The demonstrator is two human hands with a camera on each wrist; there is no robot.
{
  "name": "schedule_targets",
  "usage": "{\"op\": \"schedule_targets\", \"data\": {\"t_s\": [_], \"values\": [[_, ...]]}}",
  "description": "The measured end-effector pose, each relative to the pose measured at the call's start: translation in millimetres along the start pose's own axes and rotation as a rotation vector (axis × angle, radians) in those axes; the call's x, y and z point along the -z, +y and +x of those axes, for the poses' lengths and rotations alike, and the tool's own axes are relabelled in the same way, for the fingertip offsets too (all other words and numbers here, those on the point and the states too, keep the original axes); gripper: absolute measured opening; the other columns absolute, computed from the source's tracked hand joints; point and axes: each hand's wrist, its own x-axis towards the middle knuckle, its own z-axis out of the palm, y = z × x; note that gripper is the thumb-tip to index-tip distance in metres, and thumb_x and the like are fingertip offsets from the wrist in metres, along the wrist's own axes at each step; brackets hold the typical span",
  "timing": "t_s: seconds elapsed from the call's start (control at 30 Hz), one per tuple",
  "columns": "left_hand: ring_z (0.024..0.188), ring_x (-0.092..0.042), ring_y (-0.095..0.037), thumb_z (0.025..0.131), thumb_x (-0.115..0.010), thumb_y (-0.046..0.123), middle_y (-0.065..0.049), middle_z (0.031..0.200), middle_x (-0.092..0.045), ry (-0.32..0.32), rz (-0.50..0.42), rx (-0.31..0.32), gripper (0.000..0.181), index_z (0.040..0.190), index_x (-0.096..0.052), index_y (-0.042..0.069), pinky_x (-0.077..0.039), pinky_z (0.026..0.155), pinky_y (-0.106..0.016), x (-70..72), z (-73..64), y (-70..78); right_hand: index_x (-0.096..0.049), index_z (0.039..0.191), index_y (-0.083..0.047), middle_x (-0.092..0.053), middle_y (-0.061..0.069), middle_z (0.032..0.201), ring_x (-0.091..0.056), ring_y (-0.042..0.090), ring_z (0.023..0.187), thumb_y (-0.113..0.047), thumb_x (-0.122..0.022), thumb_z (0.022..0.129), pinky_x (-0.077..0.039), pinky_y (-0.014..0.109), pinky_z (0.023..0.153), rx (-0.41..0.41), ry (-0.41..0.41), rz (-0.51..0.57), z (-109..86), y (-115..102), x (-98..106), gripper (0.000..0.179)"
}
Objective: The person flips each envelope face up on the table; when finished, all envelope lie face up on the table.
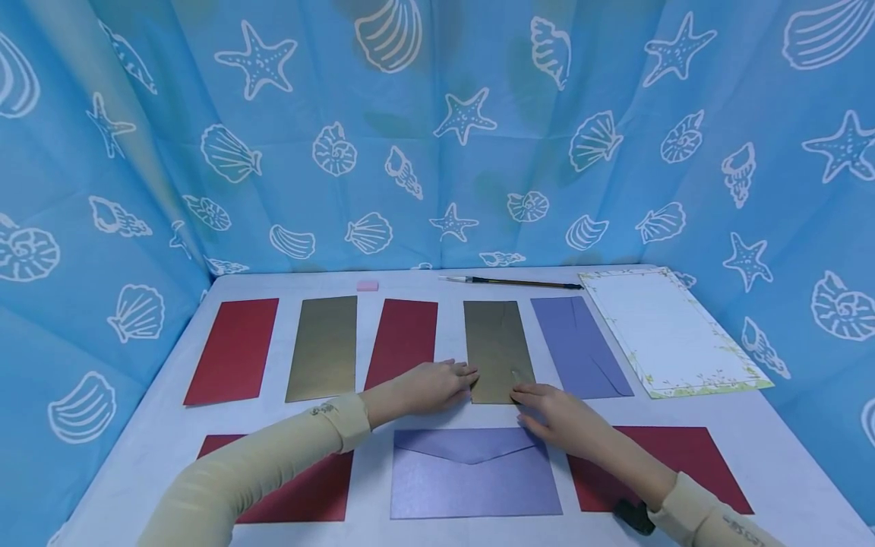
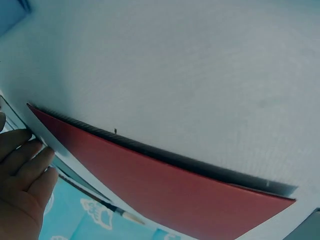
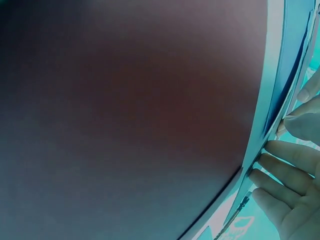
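A gold envelope [image 1: 497, 342] lies upright in the back row, right of the middle. At its lower left edge are the fingertips of my left hand [image 1: 437, 386], whose fingers are extended. My right hand [image 1: 557, 414] has its fingertips at the lower right corner of the same envelope. The fingers of the right hand [image 3: 290, 187] look straight in the right wrist view. Just below both hands, a purple envelope [image 1: 475, 486] lies sideways with its pointed flap facing up. A red envelope [image 1: 403, 338] is left of the gold one, partly behind the left hand.
Further left in the back row lie another gold envelope [image 1: 321, 349] and a red envelope [image 1: 232, 349]. To the right are a purple envelope [image 1: 581, 346] and a bordered white sheet [image 1: 673, 327]. A brush [image 1: 526, 282] and a pink eraser-like block [image 1: 367, 286] lie behind. Red envelopes [image 1: 670, 456] flank the front.
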Motion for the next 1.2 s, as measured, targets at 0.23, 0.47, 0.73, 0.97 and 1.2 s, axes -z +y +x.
{"op": "schedule_targets", "data": {"t_s": [0.23, 0.47, 0.73, 0.97, 1.2], "values": [[0.129, -0.048, -0.02, 0.1, -0.053, 0.028, -0.005, 0.141, -0.051, 0.008, -0.03, 0.018, 0.044, 0.14, -0.051, 0.008, -0.04, 0.103, -0.031, 0.0, -4.0, -2.3, -0.065, 0.119, 0.005, -0.063, 0.02, 0.121, -0.059, 0.034, 0.113, -0.015, -0.069, 0.088, -0.051, 0.047, 0.09, -0.017, -0.006, -0.012, 3.1, -0.3, -3.1, 0.038], [0.129, -0.048, -0.022, 0.096, -0.059, 0.035, -0.007, 0.142, -0.05, 0.076, -0.081, -0.015, 0.054, 0.141, -0.049, 0.008, -0.042, 0.102, -0.034, 0.8, -22.2, -4.9, -0.064, 0.121, 0.003, -0.063, 0.019, 0.122, -0.059, 0.033, 0.114, -0.019, -0.073, 0.086, -0.05, 0.046, 0.09, -0.071, 0.015, 0.006, 5.8, -1.2, -4.2, 0.043], [0.132, -0.045, -0.022, 0.092, -0.065, 0.038, -0.008, 0.143, -0.049, 0.149, -0.153, -0.01, 0.061, 0.142, -0.048, 0.006, -0.043, 0.101, -0.034, 0.2, -51.8, -10.3, -0.062, 0.126, 0.0, -0.062, 0.017, 0.125, -0.059, 0.031, 0.114, -0.025, -0.075, 0.085, -0.051, 0.045, 0.09, -0.069, 0.107, 0.034, 11.8, -3.3, -3.5, 0.049], [0.133, -0.043, -0.023, 0.091, -0.067, 0.038, -0.009, 0.143, -0.049, 0.192, -0.212, 0.026, 0.064, 0.142, -0.048, 0.006, -0.044, 0.1, -0.035, 5.4, -75.8, -14.5, -0.061, 0.128, -0.001, -0.062, 0.014, 0.126, -0.059, 0.031, 0.115, -0.029, -0.078, 0.082, -0.051, 0.046, 0.089, -0.027, 0.179, 0.06, 24.0, -10.1, -1.3, 0.056], [0.134, -0.042, -0.028, 0.088, -0.071, 0.036, -0.012, 0.144, -0.048, 0.213, -0.301, 0.086, 0.067, 0.142, -0.047, 0.004, -0.043, 0.101, -0.039, 5.5, -99.6, -23.4, -0.06, 0.13, -0.004, -0.06, 0.013, 0.129, -0.058, 0.03, 0.118, -0.031, -0.078, 0.081, -0.051, 0.046, 0.09, -0.053, 0.162, 0.097, 38.8, -20.8, 1.3, 0.059]]}}
